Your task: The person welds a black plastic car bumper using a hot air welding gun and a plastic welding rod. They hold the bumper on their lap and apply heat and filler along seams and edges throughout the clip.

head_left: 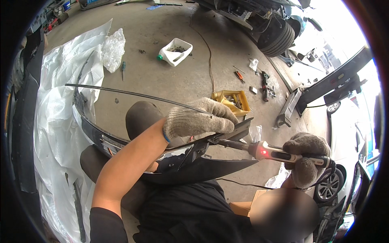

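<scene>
A black car bumper (pixel 210 169) lies across my lap, its curved strip running off to the left. My left hand (pixel 198 118), in a grey knitted glove, is closed round a long thin black rod (pixel 129 92) and rests against the bumper's upper edge. My right hand (pixel 306 156), gloved too, grips the black handle end of a soldering iron (pixel 259 150). A red light glows on the iron's pale body. Its metal shaft points left, and the tip reaches the bumper just below my left fingers; the exact contact is hidden.
A cut yellow container (pixel 245 106) with small parts stands beyond my hands, and a cut white jug (pixel 178 52) farther back. Screwdrivers (pixel 123 71) and other tools lie on the floor. White foam sheeting (pixel 67 133) spreads at left. A dark lift arm (pixel 336 87) stands at right.
</scene>
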The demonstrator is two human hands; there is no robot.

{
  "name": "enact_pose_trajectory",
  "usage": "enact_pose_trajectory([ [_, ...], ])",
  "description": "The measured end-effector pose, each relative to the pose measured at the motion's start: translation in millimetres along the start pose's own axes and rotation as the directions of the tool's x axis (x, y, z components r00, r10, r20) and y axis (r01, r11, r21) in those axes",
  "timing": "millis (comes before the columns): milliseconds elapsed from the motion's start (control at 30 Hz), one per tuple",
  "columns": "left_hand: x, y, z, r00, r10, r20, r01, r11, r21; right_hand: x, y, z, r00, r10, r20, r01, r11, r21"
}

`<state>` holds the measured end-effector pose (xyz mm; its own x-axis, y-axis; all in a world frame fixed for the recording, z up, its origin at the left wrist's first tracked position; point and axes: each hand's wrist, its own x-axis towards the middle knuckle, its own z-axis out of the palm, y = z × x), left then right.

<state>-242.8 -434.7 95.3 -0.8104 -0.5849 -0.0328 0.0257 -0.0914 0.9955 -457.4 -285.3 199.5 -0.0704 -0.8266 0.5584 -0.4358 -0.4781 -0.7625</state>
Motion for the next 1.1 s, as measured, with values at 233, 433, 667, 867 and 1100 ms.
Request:
enact_pose_trajectory([
  [233,0,1,1,1.0,0.001,-0.001,-0.001,1.0,0.003,-3,10,-5,0.999,-0.04,-0.011,0.04,0.999,0.014],
  [433,0,2,1,1.0,0.008,0.002,-0.008,1.0,0.016,-2,5,-2,1.0,-0.003,-0.012,0.003,0.998,0.069],
  [667,0,6,2,1.0,0.004,-0.022,-0.003,0.997,0.084,-10,13,-12,0.997,-0.073,-0.022,0.072,0.997,-0.016],
  [867,-1,7,3,1.0,0.0,-0.012,0.001,0.997,0.083,-1,0,-8,0.984,-0.164,0.066,0.169,0.983,-0.067],
  [1100,-4,5,2,1.0,0.015,0.001,-0.015,1.0,0.02,-16,12,-2,0.995,-0.02,-0.101,0.023,0.999,0.026],
])
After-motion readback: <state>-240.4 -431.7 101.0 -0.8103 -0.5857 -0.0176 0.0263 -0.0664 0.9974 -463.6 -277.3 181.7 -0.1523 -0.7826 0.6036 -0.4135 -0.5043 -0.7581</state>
